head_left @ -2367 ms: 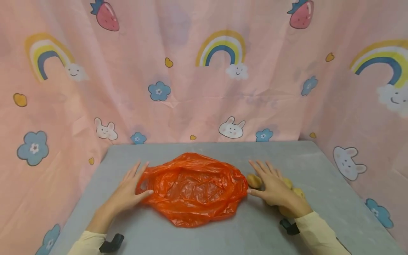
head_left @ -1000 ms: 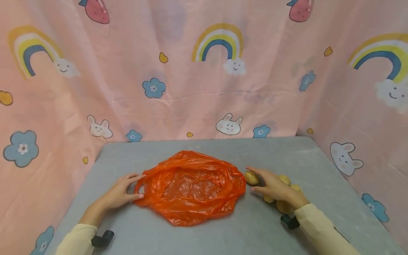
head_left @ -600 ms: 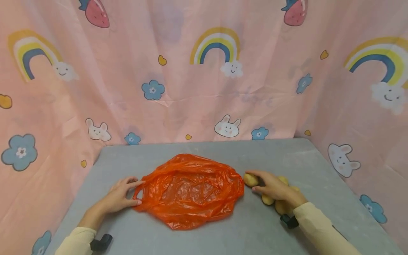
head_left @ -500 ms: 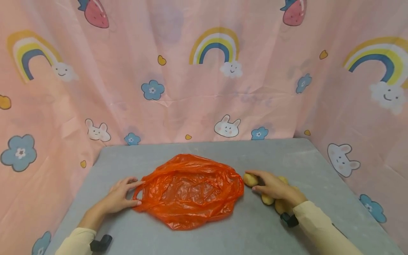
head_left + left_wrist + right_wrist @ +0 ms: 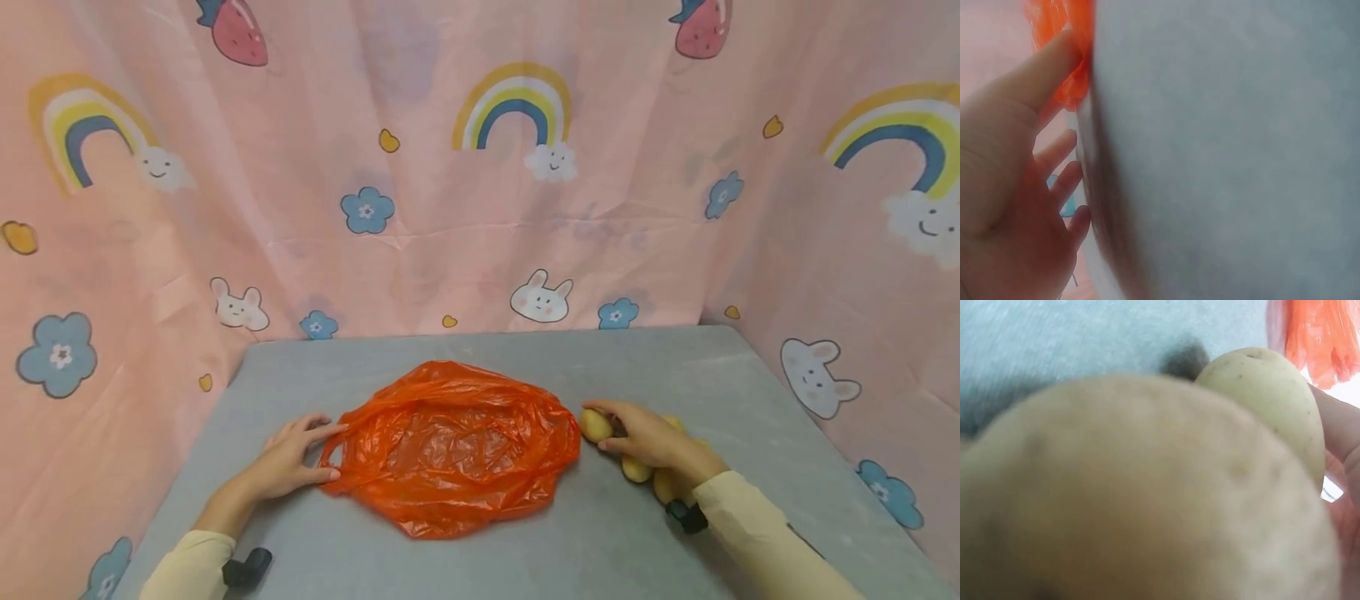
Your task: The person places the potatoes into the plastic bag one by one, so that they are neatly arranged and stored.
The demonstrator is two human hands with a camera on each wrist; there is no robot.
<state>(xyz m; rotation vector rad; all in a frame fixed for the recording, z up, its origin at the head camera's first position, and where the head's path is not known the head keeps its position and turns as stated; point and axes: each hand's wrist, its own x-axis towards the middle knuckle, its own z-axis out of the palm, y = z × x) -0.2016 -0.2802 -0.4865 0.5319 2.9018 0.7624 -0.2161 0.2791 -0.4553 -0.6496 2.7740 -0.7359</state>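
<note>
Bag [image 5: 457,450] in all three views

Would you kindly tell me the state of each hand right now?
Left hand: open, touching one end of the orange bag.
Right hand: closed around a potato; how firmly cannot be told.

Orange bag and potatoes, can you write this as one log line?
left fingers: touching orange bag | right fingers: around potato beside bag | other potatoes: on table
</note>
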